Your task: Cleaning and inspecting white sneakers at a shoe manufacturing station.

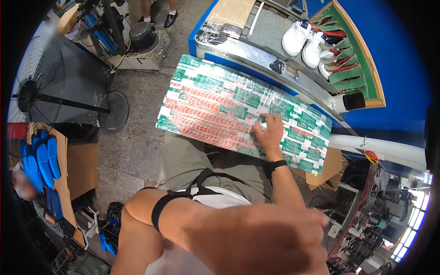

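Note:
My right hand (pixel 270 131), with a black band at the wrist, rests over a board-like table top (pixel 201 89) wrapped in green, white and red printed covering under clear film. Its thumb and fingers are curled together around a small whitish bit that I cannot make out. Close to the camera, my left hand (pixel 275 238) is large and blurred, with its forearm crossing in front of my body. How its fingers are set, and whether they hold anything, cannot be told. A black strap circles the left arm near the elbow.
Beyond the table top runs a metal-edged conveyor (pixel 270 39) with white sneakers (pixel 297 38) before a green-and-red flap curtain (pixel 343 64). On the left stand a floor fan (pixel 28 94), blue shoe-shaped pieces (pixel 43 160) on cardboard, and another person (pixel 25 183). A motor machine (pixel 143 36) stands far left.

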A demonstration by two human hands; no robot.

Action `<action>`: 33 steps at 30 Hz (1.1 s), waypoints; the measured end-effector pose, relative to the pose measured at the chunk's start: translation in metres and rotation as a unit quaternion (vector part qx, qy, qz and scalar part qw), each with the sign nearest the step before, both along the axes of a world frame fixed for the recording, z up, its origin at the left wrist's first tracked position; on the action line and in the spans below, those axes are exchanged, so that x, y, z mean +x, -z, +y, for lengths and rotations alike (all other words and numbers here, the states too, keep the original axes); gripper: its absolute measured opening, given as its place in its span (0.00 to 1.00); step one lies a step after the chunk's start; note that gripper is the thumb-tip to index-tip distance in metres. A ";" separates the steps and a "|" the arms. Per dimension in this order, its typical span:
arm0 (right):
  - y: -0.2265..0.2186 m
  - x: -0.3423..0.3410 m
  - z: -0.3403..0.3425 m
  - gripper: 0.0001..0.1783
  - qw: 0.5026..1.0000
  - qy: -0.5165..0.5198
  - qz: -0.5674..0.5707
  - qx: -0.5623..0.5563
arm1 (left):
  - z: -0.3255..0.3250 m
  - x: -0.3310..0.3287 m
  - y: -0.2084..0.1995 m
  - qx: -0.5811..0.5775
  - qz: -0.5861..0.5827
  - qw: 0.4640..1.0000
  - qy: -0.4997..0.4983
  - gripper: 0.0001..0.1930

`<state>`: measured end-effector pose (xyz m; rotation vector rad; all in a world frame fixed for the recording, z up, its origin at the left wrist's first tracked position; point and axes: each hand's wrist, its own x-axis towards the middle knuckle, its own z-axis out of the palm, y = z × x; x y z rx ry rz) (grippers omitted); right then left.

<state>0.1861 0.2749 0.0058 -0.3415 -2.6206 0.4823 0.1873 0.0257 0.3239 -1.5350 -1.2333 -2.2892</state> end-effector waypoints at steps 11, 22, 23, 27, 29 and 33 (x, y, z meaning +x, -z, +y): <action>0.006 -0.002 0.050 0.23 0.999 0.026 0.022 0.016 | 0.035 -0.112 0.006 -0.234 -0.205 0.926 -0.213 0.18; -0.006 0.002 0.049 0.24 0.998 0.041 0.011 -0.034 | 0.309 -0.400 0.194 -0.572 -0.070 0.807 -0.131 0.46; -0.004 0.000 0.050 0.24 0.999 0.039 0.008 -0.034 | 0.336 -0.412 0.201 -0.587 -0.044 0.790 -0.172 0.51; -0.005 0.001 0.057 0.25 0.998 0.040 -0.023 -0.038 | 0.423 -0.431 0.213 -0.607 -0.100 0.778 -0.127 0.63; -0.002 -0.007 0.057 0.25 0.998 0.036 -0.033 -0.049 | 0.439 -0.438 0.225 -0.637 -0.080 0.749 -0.166 0.67; -0.001 -0.007 0.060 0.26 0.998 0.029 -0.031 -0.044 | 0.455 -0.443 0.248 -0.632 -0.117 0.736 -0.212 0.69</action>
